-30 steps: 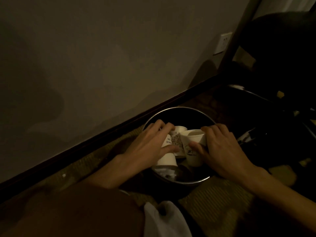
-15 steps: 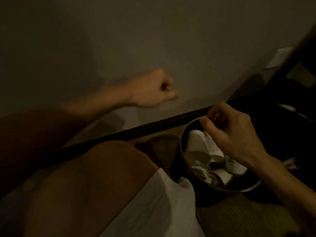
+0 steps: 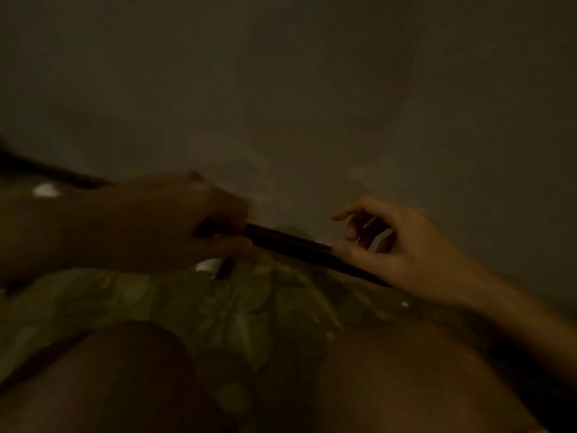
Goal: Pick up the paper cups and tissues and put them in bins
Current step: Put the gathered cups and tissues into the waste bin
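The view is dark and blurred. My left hand [image 3: 175, 223] hovers low over the patterned carpet with its fingers loosely curled and nothing seen in it. Just below it a small white piece [image 3: 209, 264], a tissue or a cup, lies on the carpet. Another white piece [image 3: 46, 190] lies at the far left near the skirting board. My right hand [image 3: 393, 245] hangs in front of the wall, fingers relaxed and slightly bent, empty. The bin is out of view.
A dark skirting board [image 3: 290, 242] runs along the foot of the plain wall [image 3: 312, 89]. My two knees [image 3: 118, 379] fill the bottom of the view. Tiny white scraps [image 3: 405, 304] dot the carpet on the right.
The view has swung left, away from the bin with the cups. My left hand has dropped from the wall toward the carpet. My right hand has left the bin, empty.
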